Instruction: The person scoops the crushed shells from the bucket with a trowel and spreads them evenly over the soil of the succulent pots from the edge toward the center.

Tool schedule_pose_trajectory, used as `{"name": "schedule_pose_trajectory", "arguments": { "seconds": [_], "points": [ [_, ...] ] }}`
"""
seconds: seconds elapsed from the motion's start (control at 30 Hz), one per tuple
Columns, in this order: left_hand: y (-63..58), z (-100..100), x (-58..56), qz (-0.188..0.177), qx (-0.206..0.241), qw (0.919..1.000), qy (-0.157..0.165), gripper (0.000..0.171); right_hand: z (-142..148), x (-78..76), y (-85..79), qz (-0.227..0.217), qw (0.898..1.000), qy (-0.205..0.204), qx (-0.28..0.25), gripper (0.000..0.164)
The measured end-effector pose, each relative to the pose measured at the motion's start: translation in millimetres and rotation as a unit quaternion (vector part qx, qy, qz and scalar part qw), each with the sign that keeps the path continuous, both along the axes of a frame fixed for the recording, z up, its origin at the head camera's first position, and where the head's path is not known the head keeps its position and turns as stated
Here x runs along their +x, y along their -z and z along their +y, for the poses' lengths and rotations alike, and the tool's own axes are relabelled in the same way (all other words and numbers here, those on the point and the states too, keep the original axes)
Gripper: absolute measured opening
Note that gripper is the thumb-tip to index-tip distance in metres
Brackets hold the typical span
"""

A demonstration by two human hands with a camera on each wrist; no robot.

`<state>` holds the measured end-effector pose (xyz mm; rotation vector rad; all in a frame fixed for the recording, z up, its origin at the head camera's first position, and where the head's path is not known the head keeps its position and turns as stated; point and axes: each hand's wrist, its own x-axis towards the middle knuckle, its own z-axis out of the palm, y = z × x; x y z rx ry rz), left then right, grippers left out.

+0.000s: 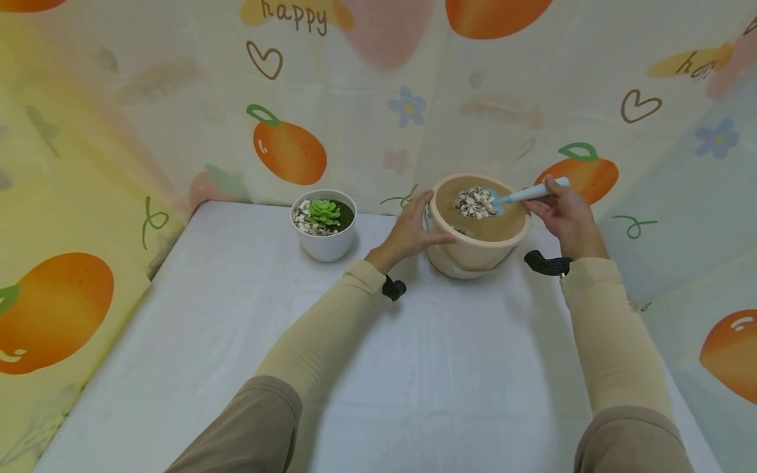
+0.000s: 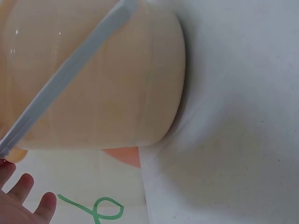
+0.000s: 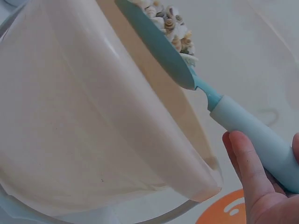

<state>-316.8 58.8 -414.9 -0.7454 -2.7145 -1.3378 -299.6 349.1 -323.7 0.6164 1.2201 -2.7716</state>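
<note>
A cream bucket (image 1: 473, 253) with a pale carrying handle (image 2: 70, 70) stands toward the back of the table. My left hand (image 1: 408, 230) holds its rim at the left, thumb along the front and fingers spread around the side. My right hand (image 1: 570, 220) grips the light blue handle of a small toy shovel (image 3: 159, 46). The blade is heaped with small shells (image 1: 475, 202) and tilts over the bucket's opening. In the right wrist view, the loaded blade is just above the rim.
A white pot (image 1: 324, 246) with a green succulent (image 1: 324, 211), pale pebbles and dark filling stands left of the bucket. The table has a white cover (image 1: 414, 381). Right behind the bucket hangs a fruit-patterned cloth (image 1: 355, 118).
</note>
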Motion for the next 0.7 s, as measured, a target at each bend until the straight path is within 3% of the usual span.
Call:
{"name": "schedule_pose_trajectory", "arguments": {
  "seconds": [0.2, 0.53, 0.7],
  "points": [
    [-1.2, -0.7, 3.5, -0.005, -0.007, 1.0, -0.002, 0.111, -0.9, 2.1, 3.1, 0.015, 1.0, 0.015, -0.002, 0.025],
    [-0.7, 0.5, 4.5, -0.009, -0.002, 1.0, 0.0, 0.111, 0.3, 4.4, 1.1, 0.037, 0.998, -0.004, 0.057, 0.015],
    [-0.2, 0.2, 3.6, -0.014, -0.002, 0.9999, -0.002, 0.111, 1.3, 3.4, 0.8, 0.018, 0.999, -0.005, 0.027, 0.01]
  ]
}}
